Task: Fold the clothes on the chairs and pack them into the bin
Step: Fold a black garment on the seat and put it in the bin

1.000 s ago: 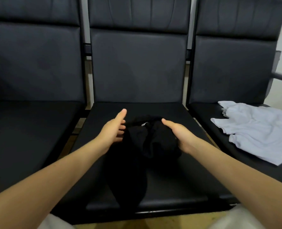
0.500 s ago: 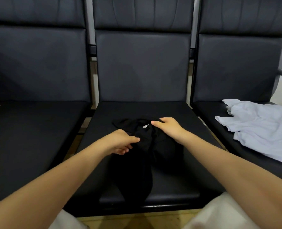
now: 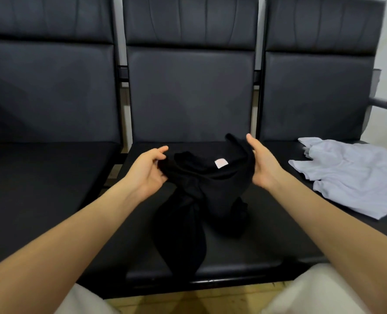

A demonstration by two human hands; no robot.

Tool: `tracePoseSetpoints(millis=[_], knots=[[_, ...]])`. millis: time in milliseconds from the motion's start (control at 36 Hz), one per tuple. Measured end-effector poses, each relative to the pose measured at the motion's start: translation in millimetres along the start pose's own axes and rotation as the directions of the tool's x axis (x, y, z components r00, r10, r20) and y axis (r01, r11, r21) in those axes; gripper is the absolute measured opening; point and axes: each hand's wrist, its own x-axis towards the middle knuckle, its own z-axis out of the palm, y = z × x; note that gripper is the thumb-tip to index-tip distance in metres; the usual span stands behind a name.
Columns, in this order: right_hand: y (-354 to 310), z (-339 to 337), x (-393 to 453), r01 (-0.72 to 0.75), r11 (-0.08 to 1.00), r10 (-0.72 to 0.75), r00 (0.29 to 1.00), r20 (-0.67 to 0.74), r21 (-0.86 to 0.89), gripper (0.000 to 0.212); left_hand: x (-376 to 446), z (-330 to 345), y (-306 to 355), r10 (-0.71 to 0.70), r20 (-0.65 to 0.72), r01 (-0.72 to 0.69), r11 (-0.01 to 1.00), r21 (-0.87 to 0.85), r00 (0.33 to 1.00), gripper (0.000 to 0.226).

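- Three black chairs stand in a row ahead of me.
- My left hand and right hand each pinch one black garment, lifted between them over the middle seat.
- One white garment lies right of my right grip.

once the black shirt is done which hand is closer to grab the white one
Right. The right hand holds the black shirt on the side toward the right-hand seat, where the white shirt lies. The left hand would have to reach across.
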Motion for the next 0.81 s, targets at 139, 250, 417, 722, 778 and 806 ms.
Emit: tracePoseSetpoints(millis=[139, 250, 417, 722, 778, 806], knots=[[15.7, -15.1, 4.7, -0.130, 0.984, 0.114, 0.985, -0.131, -0.123, 0.025, -4.3, 0.0, -14.0, -0.301, -0.034, 0.301, 0.928, 0.219, 0.953, 0.030], [22.6, -23.2, 0.2, -0.197, 0.942, 0.158, 0.974, -0.161, -0.273, 0.015, -5.2, -4.6, -25.1, -0.294, -0.127, 0.315, 0.790, 0.526, 0.947, 0.024], [27.2, -35.9, -4.0, -0.251, 0.777, 0.119, 0.959, -0.257, -0.577, 0.027, -3.0, -9.7, -22.7, -0.255, -0.200, 0.324, 0.716, 0.618, 0.946, 0.017], [21.6, -31.8, -11.1, -0.265, 0.863, 0.169, 0.954, -0.249, -0.430, 0.025, -1.9, 0.3, -17.9, -0.094, -0.114, 0.116, 0.972, 0.204, 0.989, 0.006], [19.1, -27.4, -12.4, -0.167, 0.962, 0.145, 0.983, -0.116, -0.215, 0.017, -1.9, 1.8, -17.5, -0.070, -0.103, 0.085, 0.985, 0.153, 0.992, 0.008], [17.5, -24.9, -12.5, -0.116, 0.983, 0.106, 0.991, -0.079, -0.139, 0.019, -1.2, 1.6, -16.8, -0.062, -0.089, 0.075, 0.987, 0.144, 0.994, 0.007]])
